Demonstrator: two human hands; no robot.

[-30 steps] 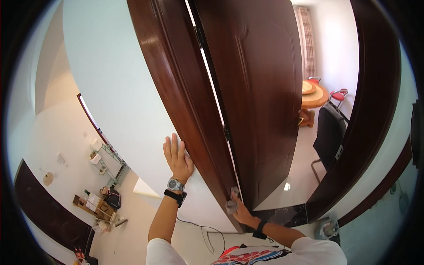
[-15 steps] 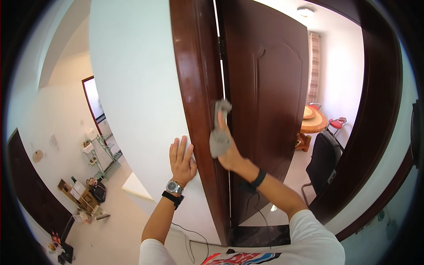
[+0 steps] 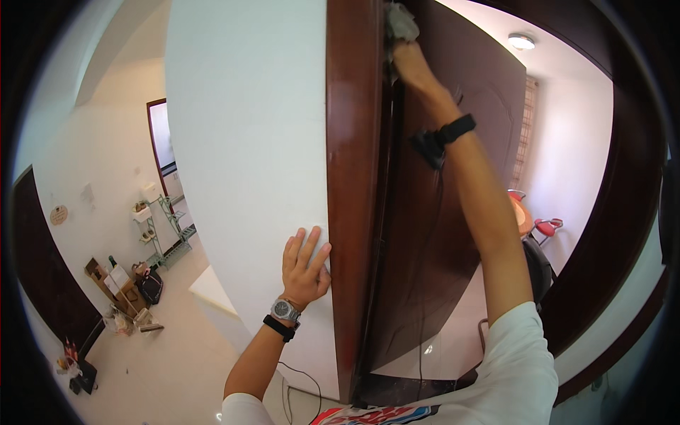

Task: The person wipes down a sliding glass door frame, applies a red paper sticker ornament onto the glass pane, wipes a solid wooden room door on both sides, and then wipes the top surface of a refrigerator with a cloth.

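My right hand [image 3: 409, 62] is raised high, closed on a grey cloth [image 3: 402, 24] at the upper part of the dark brown door frame [image 3: 354, 177], by its hinge-side edge. Behind that arm stands the brown panelled door [image 3: 453, 205], swung open. A black strap with a small dark device [image 3: 429, 149] is on my right wrist, and a cable hangs from it. My left hand [image 3: 304, 269] lies flat against the white wall [image 3: 248, 142], fingers spread, its thumb side close to the frame. A metal watch [image 3: 285, 309] and a black band sit on my left wrist.
Beyond the door are a round table [image 3: 520, 216], a red stool [image 3: 548, 227] and a dark chair [image 3: 540, 273]. To the left, a shoe rack [image 3: 152, 234], a cardboard box [image 3: 127, 294] and bags [image 3: 149, 283] stand along the far wall. A cable [image 3: 319, 389] runs near the wall's foot.
My right hand has moved from mid-height up to the top of the frame with the cloth. My left hand stays flat on the wall. The whole view has shifted slightly.
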